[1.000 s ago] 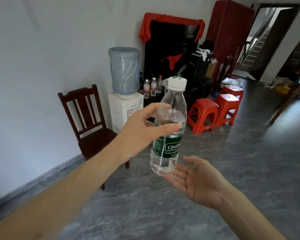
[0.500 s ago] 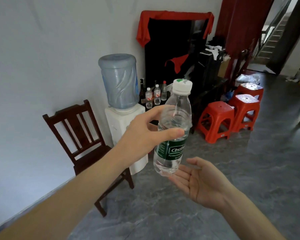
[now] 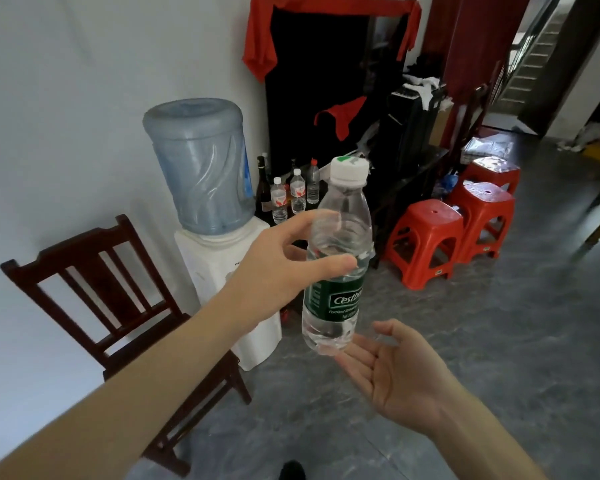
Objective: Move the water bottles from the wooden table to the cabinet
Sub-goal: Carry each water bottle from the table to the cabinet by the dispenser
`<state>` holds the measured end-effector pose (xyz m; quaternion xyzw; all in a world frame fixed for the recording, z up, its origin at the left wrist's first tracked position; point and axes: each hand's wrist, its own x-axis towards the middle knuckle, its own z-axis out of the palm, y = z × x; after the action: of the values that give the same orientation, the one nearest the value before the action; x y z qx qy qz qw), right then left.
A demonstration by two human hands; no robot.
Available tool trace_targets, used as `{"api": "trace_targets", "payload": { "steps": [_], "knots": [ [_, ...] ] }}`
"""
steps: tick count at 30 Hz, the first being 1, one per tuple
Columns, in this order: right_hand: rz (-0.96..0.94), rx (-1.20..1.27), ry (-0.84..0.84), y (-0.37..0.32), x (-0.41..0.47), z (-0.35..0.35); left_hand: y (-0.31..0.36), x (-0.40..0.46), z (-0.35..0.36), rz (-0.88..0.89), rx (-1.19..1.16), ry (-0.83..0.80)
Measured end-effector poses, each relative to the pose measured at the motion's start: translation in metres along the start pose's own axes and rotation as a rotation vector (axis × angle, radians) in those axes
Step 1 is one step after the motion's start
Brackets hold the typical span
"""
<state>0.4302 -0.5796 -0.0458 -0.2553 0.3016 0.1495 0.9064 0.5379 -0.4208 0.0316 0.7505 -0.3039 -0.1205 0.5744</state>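
One water bottle [image 3: 336, 258] with a green label sits in the grip of the left hand [image 3: 274, 271]. Beyond that grip stand three small clear bottles [image 3: 297, 195] and two dark glass bottles [image 3: 262, 188], beside one water dispenser [image 3: 219, 237]. To the left of the grip is one wooden chair [image 3: 118, 306]; to its right, three red stools [image 3: 426, 237]. Two hands show, the right hand [image 3: 399, 375] just below the held bottle
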Motion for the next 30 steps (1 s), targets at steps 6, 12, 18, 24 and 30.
{"api": "trace_targets", "payload": {
  "steps": [6,12,18,24,30],
  "knots": [
    [-0.022,-0.001,0.046,-0.057,0.064,0.036,-0.028,0.096,-0.03,0.007,0.051,-0.062],
    [-0.025,-0.008,0.089,-0.112,0.121,0.076,-0.055,0.185,-0.06,0.01,0.024,-0.134],
    [-0.056,0.006,0.107,-0.154,0.166,0.087,-0.073,0.251,-0.073,0.044,-0.028,-0.174],
    [-0.071,0.006,0.083,-0.186,0.2,0.097,-0.086,0.297,-0.08,0.052,-0.026,-0.182],
    [-0.055,0.011,0.061,-0.23,0.222,0.082,-0.093,0.344,-0.068,0.027,-0.036,-0.159]
  ]
}}
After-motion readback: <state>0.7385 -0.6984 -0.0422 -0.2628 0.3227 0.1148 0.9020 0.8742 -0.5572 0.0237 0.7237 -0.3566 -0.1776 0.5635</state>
